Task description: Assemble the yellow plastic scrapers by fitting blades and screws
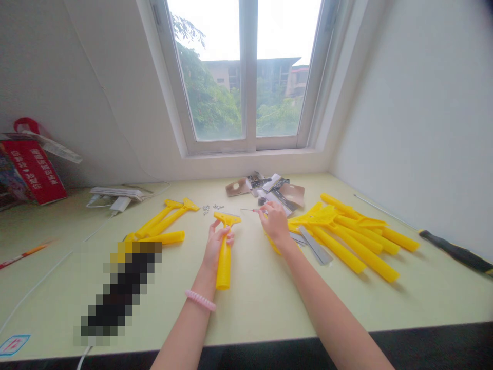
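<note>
My left hand is wrapped round a yellow scraper, its wide head pointing away from me and its handle toward me. Right of it, my right hand pinches a small screwdriver whose thin shaft points left, just beyond the scraper head and apart from it. Small screws lie in two little groups beyond the scraper. Flat metal blades lie right of my right hand, beside a pile of yellow scraper parts.
More yellow scrapers lie at the left, near a pixelated dark object. Torn packaging sits at the back. A power strip with cables is at the back left. A black-handled tool lies along the right wall.
</note>
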A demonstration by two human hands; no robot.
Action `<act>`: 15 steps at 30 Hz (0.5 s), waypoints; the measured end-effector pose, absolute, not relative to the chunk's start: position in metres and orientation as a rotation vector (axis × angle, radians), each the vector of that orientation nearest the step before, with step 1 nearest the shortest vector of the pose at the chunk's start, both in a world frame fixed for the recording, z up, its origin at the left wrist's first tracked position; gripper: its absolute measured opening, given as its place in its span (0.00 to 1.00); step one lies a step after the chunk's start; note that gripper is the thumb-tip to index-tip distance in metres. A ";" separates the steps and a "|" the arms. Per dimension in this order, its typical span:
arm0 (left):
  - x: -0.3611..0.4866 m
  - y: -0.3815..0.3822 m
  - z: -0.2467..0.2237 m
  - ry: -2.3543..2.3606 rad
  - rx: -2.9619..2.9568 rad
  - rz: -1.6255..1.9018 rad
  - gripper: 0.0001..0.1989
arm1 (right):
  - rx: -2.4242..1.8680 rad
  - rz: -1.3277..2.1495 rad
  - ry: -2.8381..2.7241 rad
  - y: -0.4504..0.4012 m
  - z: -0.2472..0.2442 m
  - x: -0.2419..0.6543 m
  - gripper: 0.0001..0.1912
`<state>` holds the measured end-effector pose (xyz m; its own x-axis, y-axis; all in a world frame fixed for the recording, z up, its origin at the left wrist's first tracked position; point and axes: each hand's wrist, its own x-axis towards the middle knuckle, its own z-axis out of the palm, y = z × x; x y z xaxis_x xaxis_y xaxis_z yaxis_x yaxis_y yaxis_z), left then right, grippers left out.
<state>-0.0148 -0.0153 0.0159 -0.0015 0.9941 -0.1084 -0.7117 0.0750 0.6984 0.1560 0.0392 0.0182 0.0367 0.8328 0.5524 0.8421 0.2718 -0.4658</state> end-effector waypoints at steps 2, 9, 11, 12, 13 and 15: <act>-0.015 -0.014 0.016 0.705 0.514 1.448 0.22 | -1.387 0.117 -1.684 0.033 0.028 0.166 0.12; -0.013 -0.013 0.016 0.763 0.525 1.410 0.24 | -1.049 0.225 -1.763 0.013 0.042 0.182 0.09; -0.013 -0.014 0.016 0.768 0.544 1.411 0.23 | -1.025 0.201 -1.780 0.012 0.042 0.179 0.08; -0.012 -0.014 0.017 0.766 0.560 1.410 0.23 | -1.021 0.193 -1.785 0.011 0.042 0.178 0.09; -0.012 -0.015 0.017 0.762 0.577 1.409 0.22 | -1.020 0.190 -1.790 0.011 0.042 0.177 0.09; -0.012 -0.016 0.018 0.756 0.606 1.405 0.21 | -1.028 0.191 -1.798 0.011 0.042 0.176 0.10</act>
